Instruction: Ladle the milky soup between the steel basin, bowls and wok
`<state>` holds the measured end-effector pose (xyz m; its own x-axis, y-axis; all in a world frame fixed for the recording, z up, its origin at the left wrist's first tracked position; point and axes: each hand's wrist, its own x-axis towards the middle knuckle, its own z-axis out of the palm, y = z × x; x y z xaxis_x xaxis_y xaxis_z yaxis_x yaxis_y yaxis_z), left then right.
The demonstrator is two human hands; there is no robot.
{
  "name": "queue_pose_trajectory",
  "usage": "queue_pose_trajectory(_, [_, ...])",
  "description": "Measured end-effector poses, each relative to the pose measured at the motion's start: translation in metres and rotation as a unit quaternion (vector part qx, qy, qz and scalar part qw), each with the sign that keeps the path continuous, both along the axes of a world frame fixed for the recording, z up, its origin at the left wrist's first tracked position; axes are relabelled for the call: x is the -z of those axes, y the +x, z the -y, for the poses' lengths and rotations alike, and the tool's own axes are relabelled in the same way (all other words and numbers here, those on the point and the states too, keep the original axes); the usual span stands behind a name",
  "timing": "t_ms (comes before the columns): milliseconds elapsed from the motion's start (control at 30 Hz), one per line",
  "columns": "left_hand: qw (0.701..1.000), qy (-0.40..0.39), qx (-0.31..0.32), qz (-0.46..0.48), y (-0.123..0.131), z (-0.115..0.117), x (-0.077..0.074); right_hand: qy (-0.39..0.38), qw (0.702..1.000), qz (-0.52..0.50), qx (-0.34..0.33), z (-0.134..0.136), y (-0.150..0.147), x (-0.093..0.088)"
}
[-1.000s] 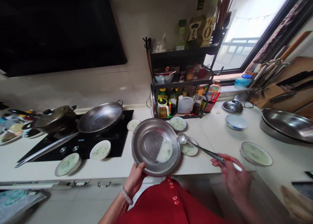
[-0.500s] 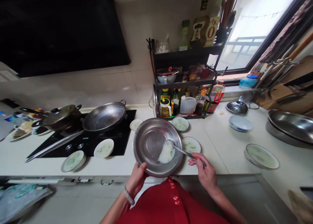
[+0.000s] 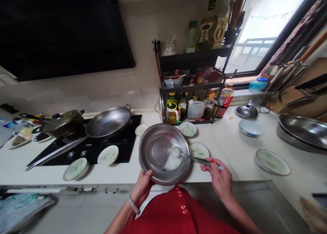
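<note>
Spill risk from basin
Pinches its rim with fingers of left hand; grips ladle in those of right hand. Could slop soup, pooled between both, on loosening left pinch.

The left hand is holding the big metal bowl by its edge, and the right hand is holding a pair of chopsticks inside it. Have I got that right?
Not quite: the right hand is holding a ladle, not chopsticks, as the head view shows. The left hand does hold the big metal bowl by its edge.
</note>
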<state>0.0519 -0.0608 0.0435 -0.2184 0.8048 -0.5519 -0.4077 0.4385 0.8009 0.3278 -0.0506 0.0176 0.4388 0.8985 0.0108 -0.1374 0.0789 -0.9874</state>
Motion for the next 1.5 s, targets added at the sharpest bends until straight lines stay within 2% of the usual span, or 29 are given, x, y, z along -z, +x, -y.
queue_pose_trajectory(367, [1.000, 0.010, 0.009, 0.002, 0.000, 0.000, 0.007, 0.012, 1.000, -0.028, 0.006, 0.002, 0.006, -0.005])
queue_pose_trajectory(567, [1.000, 0.002, 0.006, 0.003, 0.000, 0.000, 0.006, 0.012, 0.998, -0.054, 0.032, 0.004, 0.011, -0.019])
queue_pose_trajectory(800, [1.000, 0.011, 0.017, 0.005, -0.003, 0.000, 0.007, 0.038, 0.994, -0.046, 0.095, 0.008, 0.037, -0.039])
queue_pose_trajectory(1000, [1.000, 0.010, 0.011, 0.006, -0.003, -0.004, 0.008, 0.030, 0.990, -0.011, 0.138, 0.015, 0.064, -0.039])
queue_pose_trajectory(1100, [1.000, 0.002, 0.005, 0.002, -0.003, -0.004, 0.008, -0.001, 0.989, 0.053, 0.135, 0.020, 0.073, -0.032])
queue_pose_trajectory(1233, [1.000, -0.003, 0.003, 0.001, -0.002, -0.005, 0.006, -0.021, 0.970, 0.223, 0.093, 0.028, 0.077, -0.022])
queue_pose_trajectory(1367, [1.000, -0.002, 0.009, 0.000, -0.003, -0.006, 0.005, 0.080, 0.933, 0.350, 0.022, 0.035, 0.071, -0.016])
queue_pose_trajectory(1500, [1.000, 0.001, 0.006, -0.001, -0.003, -0.008, 0.008, 0.147, 0.913, 0.381, -0.017, 0.036, 0.068, -0.013])
